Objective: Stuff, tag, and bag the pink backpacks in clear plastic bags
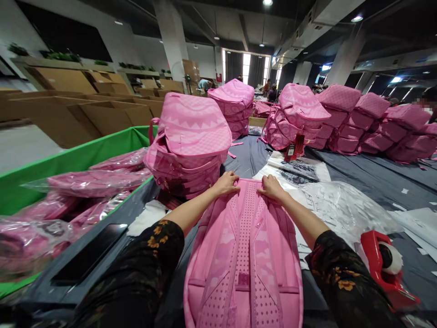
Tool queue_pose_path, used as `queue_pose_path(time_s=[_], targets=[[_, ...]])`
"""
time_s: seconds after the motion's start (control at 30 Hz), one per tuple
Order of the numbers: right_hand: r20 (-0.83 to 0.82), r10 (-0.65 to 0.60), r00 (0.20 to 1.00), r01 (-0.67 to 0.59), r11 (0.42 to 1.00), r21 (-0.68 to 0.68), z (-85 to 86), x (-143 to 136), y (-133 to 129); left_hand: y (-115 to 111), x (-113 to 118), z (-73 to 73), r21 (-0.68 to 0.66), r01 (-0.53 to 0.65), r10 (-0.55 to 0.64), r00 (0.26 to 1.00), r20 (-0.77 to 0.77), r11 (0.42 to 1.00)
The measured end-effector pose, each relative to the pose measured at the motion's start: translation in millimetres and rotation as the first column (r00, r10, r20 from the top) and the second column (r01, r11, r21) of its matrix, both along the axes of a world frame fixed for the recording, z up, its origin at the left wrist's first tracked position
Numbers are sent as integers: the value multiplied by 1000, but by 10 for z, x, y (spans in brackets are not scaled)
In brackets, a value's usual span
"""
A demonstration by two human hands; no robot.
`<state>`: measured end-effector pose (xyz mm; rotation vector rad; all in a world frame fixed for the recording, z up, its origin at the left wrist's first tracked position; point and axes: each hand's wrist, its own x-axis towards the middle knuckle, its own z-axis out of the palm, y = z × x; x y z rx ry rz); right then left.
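Observation:
A pink backpack lies on the dark cloth-covered table, its perforated back panel and two shoulder straps facing up. At its far end, my left hand grips the left corner with curled fingers. My right hand is closed on the right corner of the same end. The fingertips are partly hidden behind the fabric. Just beyond my left hand rises a stack of pink backpacks. To the right of my right forearm lie clear plastic bags and a red tape dispenser.
On the left, a green-sided bin holds bagged pink backpacks. A black phone lies near the table's left edge. More backpack stacks stand across the table. Cardboard boxes fill the left background; people are farther back.

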<state>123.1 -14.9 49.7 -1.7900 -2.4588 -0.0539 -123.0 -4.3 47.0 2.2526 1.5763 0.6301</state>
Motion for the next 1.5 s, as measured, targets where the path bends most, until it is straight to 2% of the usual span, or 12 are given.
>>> queue_pose_path(time_s=[0.17,0.27,0.37,0.43,0.53,0.67,0.77,0.9,1.07,1.23,1.4,1.5], targets=[[-23,135,991,-134,990,46,142,60,-178,-232,-45,7,78,64,-58,995,-83,995],[-116,141,983,-119,977,180,-3,49,-364,-443,-51,-107,217,48,-36,998,-57,975],[-140,69,988,-30,963,267,-276,-54,-575,-726,-69,-347,320,-45,33,999,41,946],[-149,58,987,-20,970,244,-467,-96,-703,-898,-109,-520,313,-58,44,998,51,948],[-197,109,974,-84,988,133,-683,-17,-793,-990,-195,-710,226,34,-34,999,-5,974],[-242,232,942,-248,968,-37,-789,203,-575,-687,-215,-836,67,108,-103,992,-72,992],[-206,244,948,-276,950,-146,-780,215,-249,-342,-111,-878,-27,43,-47,989,-142,999],[-28,105,994,-108,983,-146,-750,15,-7,-185,38,-801,-38,-31,24,986,-167,999],[133,13,991,-6,998,-56,-760,-197,-58,-635,260,-616,-67,44,-56,982,-180,997],[133,-39,990,38,999,8,-722,-256,-87,-1040,583,-667,-271,64,-121,972,-201,961],[169,149,974,-151,989,-6,-363,-4,23,-1028,625,-725,-256,65,-120,971,-205,964],[239,143,961,-131,989,-62,-153,219,209,-1045,611,-752,-222,52,-95,977,-189,974]])
